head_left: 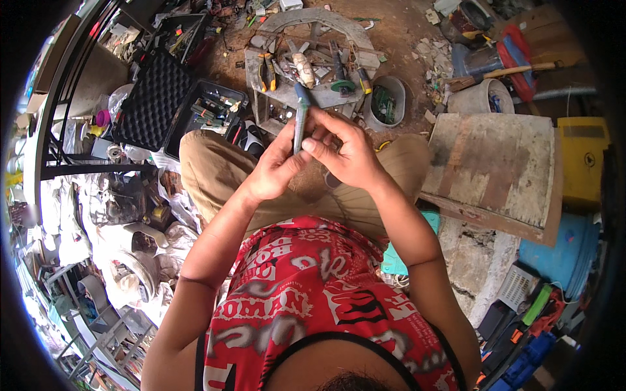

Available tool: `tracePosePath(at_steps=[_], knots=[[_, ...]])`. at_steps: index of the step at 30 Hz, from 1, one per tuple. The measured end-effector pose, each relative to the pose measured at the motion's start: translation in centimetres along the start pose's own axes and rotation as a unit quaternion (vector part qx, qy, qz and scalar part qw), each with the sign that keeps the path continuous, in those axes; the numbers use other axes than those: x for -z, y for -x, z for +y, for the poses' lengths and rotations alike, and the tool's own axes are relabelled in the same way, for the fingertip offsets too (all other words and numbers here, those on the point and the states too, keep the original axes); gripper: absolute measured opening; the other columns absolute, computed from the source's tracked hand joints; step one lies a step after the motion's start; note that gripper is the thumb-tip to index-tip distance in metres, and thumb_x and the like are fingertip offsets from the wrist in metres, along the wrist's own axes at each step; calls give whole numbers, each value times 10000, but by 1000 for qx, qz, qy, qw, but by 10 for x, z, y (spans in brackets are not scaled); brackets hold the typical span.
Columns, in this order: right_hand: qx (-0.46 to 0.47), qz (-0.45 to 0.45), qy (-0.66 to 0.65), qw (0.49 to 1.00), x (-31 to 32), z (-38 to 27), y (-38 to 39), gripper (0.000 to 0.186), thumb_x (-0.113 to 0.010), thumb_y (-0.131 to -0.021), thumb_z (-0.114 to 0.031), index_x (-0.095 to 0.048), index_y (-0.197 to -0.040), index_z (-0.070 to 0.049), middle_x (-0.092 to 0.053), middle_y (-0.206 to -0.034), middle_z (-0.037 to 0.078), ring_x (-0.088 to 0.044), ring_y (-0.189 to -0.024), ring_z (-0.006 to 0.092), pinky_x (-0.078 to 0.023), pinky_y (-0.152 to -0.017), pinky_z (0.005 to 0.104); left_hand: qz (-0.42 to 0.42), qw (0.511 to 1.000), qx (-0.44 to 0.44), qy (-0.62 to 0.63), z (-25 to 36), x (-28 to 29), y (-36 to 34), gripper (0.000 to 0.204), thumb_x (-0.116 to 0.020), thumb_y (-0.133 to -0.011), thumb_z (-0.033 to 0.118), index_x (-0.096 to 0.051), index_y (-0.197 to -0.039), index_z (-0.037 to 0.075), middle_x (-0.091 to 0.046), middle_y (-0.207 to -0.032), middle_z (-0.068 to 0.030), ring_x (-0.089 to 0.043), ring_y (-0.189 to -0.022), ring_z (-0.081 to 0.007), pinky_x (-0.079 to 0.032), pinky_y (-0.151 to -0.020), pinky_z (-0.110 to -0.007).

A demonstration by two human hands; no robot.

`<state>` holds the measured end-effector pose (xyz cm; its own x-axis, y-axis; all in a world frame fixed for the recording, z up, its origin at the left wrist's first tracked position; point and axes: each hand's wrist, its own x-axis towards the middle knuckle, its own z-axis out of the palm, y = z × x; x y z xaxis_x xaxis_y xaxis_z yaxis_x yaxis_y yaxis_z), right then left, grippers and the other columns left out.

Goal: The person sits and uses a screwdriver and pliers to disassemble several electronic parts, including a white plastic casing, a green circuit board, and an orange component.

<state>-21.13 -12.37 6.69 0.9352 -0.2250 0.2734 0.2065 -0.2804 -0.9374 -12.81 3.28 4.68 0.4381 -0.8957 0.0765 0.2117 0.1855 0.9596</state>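
Lettering (287,306) marks red shirt (318,281) — left hand (274,169) and right hand (353,153) pinch a slim object (300,124).

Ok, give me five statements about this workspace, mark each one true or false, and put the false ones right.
1. The left hand and the right hand are both on one slim blue-ended object. True.
2. The yellow-handled pliers lie on the floor. False: they lie on the low wooden bench.
3. The black case's foam-lined lid is open. True.
4. The grey bin stands to the left of the bench. False: it stands to the right of it.
5. The worn wooden board is on the person's right. True.
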Motion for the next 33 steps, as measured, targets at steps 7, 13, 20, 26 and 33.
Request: tracePosePath(at_steps=[7,13,20,26,33], knots=[[1,32,-43,999,-7,-2,2,358,-708,-810,-117,-610,-1139,-14,-674,-945,41,-595,-737,96,-468,-643,241,10,991,-59,-116,-3,-7,1,691,-456,-981,212,-46,-1490,-13,-395,-1399,-164,-391,-1303,-269,-258,-1101,-380],[59,21,44,997,-2,-23,0,352,-738,-786,-131,-621,-1092,-2,-667,-909,73,-625,-747,147,-492,-666,265,-10,988,-70,-136,-4,-2,0,807,-499,-947,296,6,-1475,-47,-452,-1336,-180,-434,-1261,-278,-282,-1082,-393],[92,13,104,990,7,-13,1,361,-781,-755,-187,-645,-1039,-11,-660,-942,124,-661,-820,251,-528,-715,336,-4,946,-133,-295,9,6,0,723,-581,-821,194,-255,-1430,-23,-407,-1390,-207,-385,-1290,-343,-277,-1094,-422],[125,23,166,978,12,-8,6,352,-792,-729,-153,-658,-1026,-20,-664,-971,128,-662,-874,278,-534,-747,346,15,919,-188,-345,30,11,2,515,-642,-782,95,-545,-1284,31,-521,-1267,-181,-543,-1124,-294,-503,-883,-354],[137,19,171,976,12,-4,7,333,-787,-721,-149,-676,-1016,-43,-671,-957,112,-665,-834,280,-539,-727,350,44,925,-185,-329,18,11,3,437,-717,-797,120,-597,-1210,45,-576,-1207,-156,-584,-1079,-294,-510,-870,-351]])
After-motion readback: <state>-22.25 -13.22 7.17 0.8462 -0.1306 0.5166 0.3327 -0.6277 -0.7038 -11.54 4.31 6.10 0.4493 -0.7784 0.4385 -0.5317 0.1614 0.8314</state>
